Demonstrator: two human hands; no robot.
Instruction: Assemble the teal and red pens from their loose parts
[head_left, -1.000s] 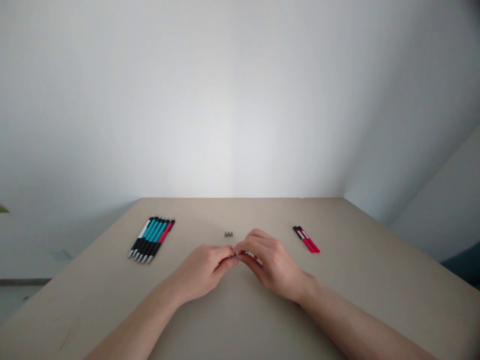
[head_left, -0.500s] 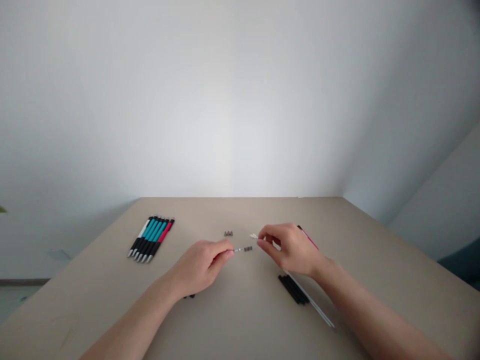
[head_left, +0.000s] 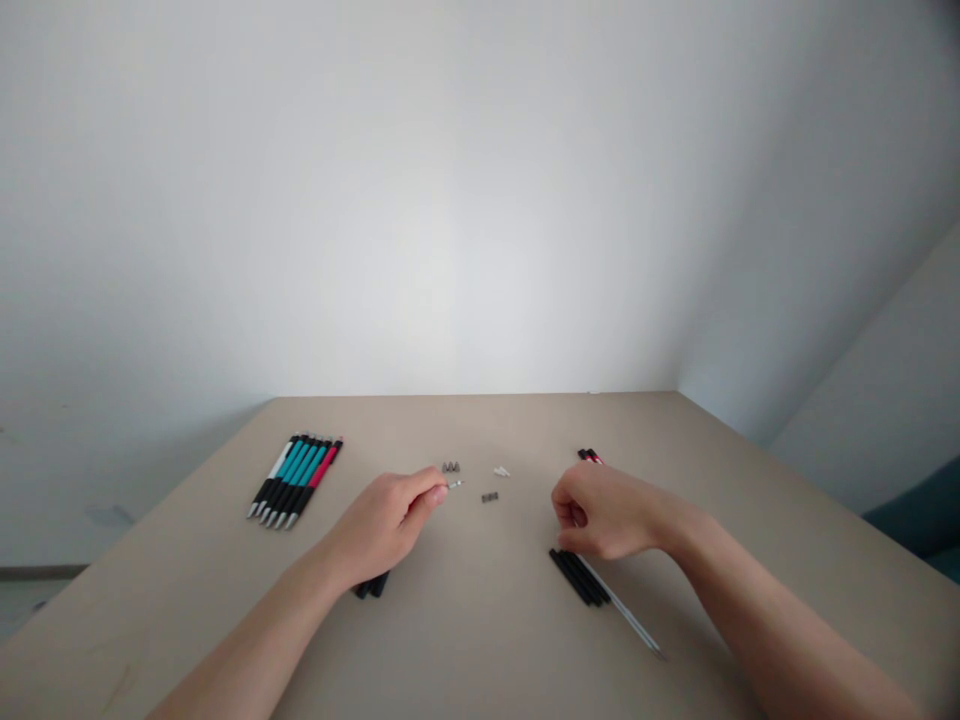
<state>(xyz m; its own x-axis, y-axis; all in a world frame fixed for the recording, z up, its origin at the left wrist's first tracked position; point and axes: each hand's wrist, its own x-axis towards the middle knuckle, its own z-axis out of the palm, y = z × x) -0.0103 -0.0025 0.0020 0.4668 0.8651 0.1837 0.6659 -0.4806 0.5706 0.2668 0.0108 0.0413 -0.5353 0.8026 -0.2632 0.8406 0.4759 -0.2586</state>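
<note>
My left hand (head_left: 397,515) is closed, thumb and forefinger pinching a slim pen part (head_left: 456,485) whose pale, shiny tip sticks out to the right. The rest of that part is hidden in the hand. My right hand (head_left: 611,510) is bent downward with curled fingers, at the upper ends of several black tubes (head_left: 579,578) and thin clear pen refills (head_left: 626,615). What its fingertips hold, if anything, is hidden. Between the hands lie small dark springs (head_left: 490,497), white plastic bits (head_left: 502,471) and metal cone tips (head_left: 451,467).
A row of assembled pens (head_left: 296,480) in white, teal and red lies at the left of the table (head_left: 465,650). Black pieces (head_left: 373,585) show beneath my left forearm. Red and black pen barrels (head_left: 591,456) lie partly behind my right hand. A wall (head_left: 465,200) borders the far edge.
My right hand has left the white bits and moved right and toward me, to the tubes and refills. My left hand has shifted slightly left, still pinching the slim part.
</note>
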